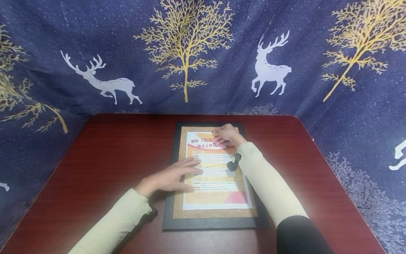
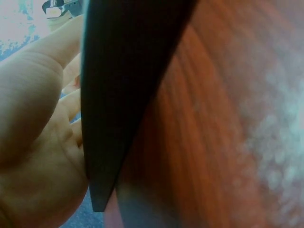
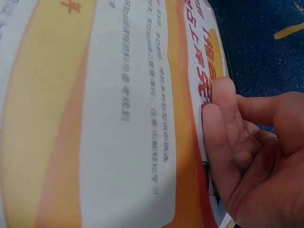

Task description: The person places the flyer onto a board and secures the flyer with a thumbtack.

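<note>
A poster [image 1: 209,197] with red and orange print lies on a cork board [image 1: 219,213] in a black frame [image 1: 215,224]. My left hand [image 1: 174,175] reaches over the frame's left side, its fingers extended and spread over the poster's left part. In the left wrist view the left palm [image 2: 42,137] is beside the dark frame edge [image 2: 114,95]. Near the poster's top edge is my right hand [image 1: 227,135], thumb and forefinger pinching what looks like a small dark pin [image 1: 213,132]. The right wrist view shows the right hand's [image 3: 251,147] curled fingers against the poster; the pin is hidden there.
The board lies on a reddish-brown wooden table [image 1: 127,148], near its far edge. Behind the table hangs a dark blue cloth [image 1: 219,95] printed with deer and golden trees. A dark wrist device [image 1: 234,162] sits at my right sleeve, above the poster.
</note>
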`<control>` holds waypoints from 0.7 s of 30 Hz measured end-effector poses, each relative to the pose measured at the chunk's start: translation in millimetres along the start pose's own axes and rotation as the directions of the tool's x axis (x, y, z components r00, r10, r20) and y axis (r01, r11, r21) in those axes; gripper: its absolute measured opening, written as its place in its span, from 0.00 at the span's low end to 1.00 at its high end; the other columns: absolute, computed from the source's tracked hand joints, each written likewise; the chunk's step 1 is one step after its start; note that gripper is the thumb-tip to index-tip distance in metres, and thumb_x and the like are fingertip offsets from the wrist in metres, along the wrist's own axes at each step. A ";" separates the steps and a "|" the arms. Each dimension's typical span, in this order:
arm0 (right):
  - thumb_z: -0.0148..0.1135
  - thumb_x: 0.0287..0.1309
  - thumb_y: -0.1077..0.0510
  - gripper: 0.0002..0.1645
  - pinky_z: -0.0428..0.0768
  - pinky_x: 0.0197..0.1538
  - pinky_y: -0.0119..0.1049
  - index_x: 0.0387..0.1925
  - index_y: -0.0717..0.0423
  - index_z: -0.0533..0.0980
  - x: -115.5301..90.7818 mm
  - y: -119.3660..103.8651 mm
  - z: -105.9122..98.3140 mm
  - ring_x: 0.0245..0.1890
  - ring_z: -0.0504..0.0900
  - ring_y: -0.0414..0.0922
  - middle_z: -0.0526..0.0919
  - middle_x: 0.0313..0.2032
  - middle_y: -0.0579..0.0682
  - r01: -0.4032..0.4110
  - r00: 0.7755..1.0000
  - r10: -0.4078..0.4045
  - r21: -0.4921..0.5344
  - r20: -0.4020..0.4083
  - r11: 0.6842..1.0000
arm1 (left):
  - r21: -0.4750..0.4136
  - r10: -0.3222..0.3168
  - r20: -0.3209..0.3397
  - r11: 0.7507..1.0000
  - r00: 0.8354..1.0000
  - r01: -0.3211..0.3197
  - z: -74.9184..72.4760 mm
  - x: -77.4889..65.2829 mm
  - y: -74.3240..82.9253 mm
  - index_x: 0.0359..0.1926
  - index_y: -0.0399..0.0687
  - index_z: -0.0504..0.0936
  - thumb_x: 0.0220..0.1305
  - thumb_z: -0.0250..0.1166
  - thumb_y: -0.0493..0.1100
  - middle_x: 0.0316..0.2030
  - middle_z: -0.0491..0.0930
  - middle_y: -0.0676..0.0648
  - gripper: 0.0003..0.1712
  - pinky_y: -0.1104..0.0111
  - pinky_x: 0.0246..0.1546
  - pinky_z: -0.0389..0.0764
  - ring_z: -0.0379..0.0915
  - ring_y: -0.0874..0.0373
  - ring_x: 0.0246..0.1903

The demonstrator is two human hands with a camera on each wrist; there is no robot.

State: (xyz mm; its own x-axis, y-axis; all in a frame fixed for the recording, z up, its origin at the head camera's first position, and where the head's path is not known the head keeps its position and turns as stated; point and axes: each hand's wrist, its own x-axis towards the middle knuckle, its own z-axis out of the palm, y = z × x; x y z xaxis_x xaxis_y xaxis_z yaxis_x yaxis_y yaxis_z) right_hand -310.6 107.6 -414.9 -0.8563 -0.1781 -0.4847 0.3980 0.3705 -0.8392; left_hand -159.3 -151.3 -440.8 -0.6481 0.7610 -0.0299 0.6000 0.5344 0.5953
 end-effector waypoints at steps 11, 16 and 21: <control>0.60 0.64 0.60 0.11 0.83 0.23 0.34 0.43 0.66 0.79 -0.2 -4.1 1.8 0.17 0.82 0.42 0.85 0.23 0.54 -0.035 0.999 0.032 -0.071 -0.044 0.997 | -0.009 -0.019 0.003 1.000 1.000 0.020 1.0 -0.3 1.0 0.70 0.58 0.73 0.62 0.70 0.58 0.77 0.55 0.51 0.37 0.46 0.73 0.46 0.37 0.49 0.77; 0.59 0.63 0.61 0.11 0.83 0.23 0.34 0.42 0.67 0.78 0.2 -6.2 2.0 0.18 0.83 0.43 0.85 0.23 0.54 -0.045 0.998 0.040 -0.087 -0.050 0.995 | -0.010 -0.019 -0.002 1.000 1.000 0.019 0.9 -0.5 1.4 0.70 0.58 0.73 0.62 0.71 0.57 0.77 0.56 0.50 0.37 0.47 0.74 0.45 0.38 0.49 0.77; 0.58 0.63 0.61 0.12 0.83 0.23 0.35 0.41 0.68 0.78 0.3 -6.9 1.7 0.18 0.83 0.44 0.85 0.22 0.55 -0.034 0.998 0.029 -0.105 -0.049 0.994 | -0.006 -0.016 -0.001 1.000 1.000 0.016 0.6 -0.5 1.3 0.70 0.57 0.73 0.62 0.71 0.57 0.77 0.55 0.50 0.37 0.47 0.74 0.45 0.38 0.49 0.77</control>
State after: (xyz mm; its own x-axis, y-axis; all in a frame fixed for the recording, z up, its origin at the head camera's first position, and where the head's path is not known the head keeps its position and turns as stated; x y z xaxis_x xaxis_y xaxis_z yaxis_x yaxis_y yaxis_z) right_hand -313.1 103.5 -409.7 -0.8595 -0.1219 -0.4964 0.3905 0.4699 -0.7916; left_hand -157.9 -150.8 -440.5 -0.6583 0.7518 -0.0384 0.5867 0.5443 0.5996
